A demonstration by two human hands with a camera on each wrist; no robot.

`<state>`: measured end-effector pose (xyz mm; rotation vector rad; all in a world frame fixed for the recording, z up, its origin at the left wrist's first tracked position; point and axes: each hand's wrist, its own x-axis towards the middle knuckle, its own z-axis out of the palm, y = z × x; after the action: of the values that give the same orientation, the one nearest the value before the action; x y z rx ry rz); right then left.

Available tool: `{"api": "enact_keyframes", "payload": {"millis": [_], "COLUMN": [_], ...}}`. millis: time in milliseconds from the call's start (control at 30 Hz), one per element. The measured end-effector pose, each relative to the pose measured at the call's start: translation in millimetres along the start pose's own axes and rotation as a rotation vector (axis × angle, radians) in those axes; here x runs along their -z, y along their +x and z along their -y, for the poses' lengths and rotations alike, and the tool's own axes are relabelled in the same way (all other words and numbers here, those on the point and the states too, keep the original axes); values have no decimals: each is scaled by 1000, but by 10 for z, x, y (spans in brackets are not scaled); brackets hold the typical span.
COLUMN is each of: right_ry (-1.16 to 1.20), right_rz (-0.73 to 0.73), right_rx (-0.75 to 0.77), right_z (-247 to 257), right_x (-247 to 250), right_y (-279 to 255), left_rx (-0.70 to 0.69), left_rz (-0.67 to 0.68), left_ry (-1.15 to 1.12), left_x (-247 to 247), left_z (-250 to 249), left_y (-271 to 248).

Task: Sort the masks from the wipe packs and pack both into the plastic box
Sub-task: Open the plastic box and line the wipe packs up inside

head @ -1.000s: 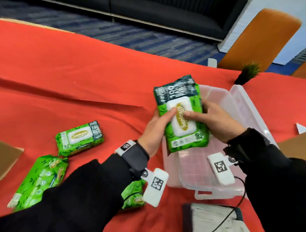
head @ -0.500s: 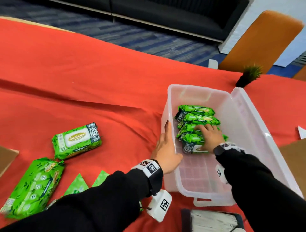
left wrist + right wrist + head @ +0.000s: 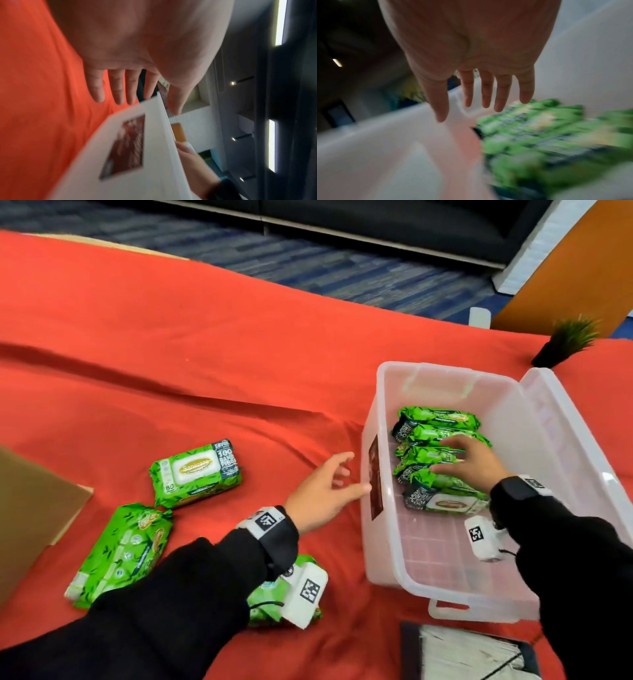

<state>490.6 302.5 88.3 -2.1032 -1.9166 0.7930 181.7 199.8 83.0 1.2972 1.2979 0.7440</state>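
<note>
Red cloth, soft and creased, covers the worktop [image 3: 171, 344] from the near edge to the far one. Nearest, a green pack [image 3: 270, 601] lies mostly hidden under the left sleeve and wrist camera, so its kind cannot be told. Just beyond, a crinkly green foil packet [image 3: 120, 553] lies flat, and past it a plump green wipe pack [image 3: 197, 472] with a white oval lid label faces up. To the right stands the clear plastic box [image 3: 397, 573], rectangular with rounded corners, its lid hinged open on the far side. The left hand [image 3: 322, 496] hovers outside the box's left wall, fingers loose and spread, holding nothing. The right hand [image 3: 474, 465] is inside the box, fingers straight and flat above or on a row of wipe packs [image 3: 428, 436] standing on edge; the blurred wrist view does not show whether it touches them. At the far edge sits a small spiky green plant [image 3: 568, 337], with blue carpet beyond.
</note>
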Motion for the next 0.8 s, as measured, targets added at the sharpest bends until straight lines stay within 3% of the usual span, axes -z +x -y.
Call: {"api": "enact_keyframes", "payload": {"millis": [133, 233, 333, 400, 467, 533, 633, 700, 800], "right_ry": [517, 718, 535, 290, -70, -367, -418, -376, -438], "right_rz": [-59, 202, 445, 546, 615, 587, 524, 513, 387], "right_rx": [221, 469, 569, 548, 468, 404, 369, 314, 207], "right_z": [1035, 1789, 2133, 2170, 2056, 1877, 1681, 1628, 1560], "right_x": [165, -37, -747, -1423, -2076, -2535, -2758, -2698, -2469], "right_y": [-512, -1105, -1428, -1540, -1617, -1683, -1600, -1464, -1247], "left_rx": [109, 266, 457, 591, 704, 775, 785, 778, 778], "left_rz": [-138, -315, -429, -455, -440, -415, -424, -456, -468], "left_ry": [120, 347, 680, 848, 897, 849, 822, 838, 704], "left_x": [969, 1692, 2196, 2327, 2325, 2265, 2190, 2204, 2277], "left_z": [459, 913, 1436, 1703, 1900, 2021, 2126, 2101, 2004], "left_y": [-350, -752, -1156, -1385, -1523, -1621, -1662, -1657, -1593]}}
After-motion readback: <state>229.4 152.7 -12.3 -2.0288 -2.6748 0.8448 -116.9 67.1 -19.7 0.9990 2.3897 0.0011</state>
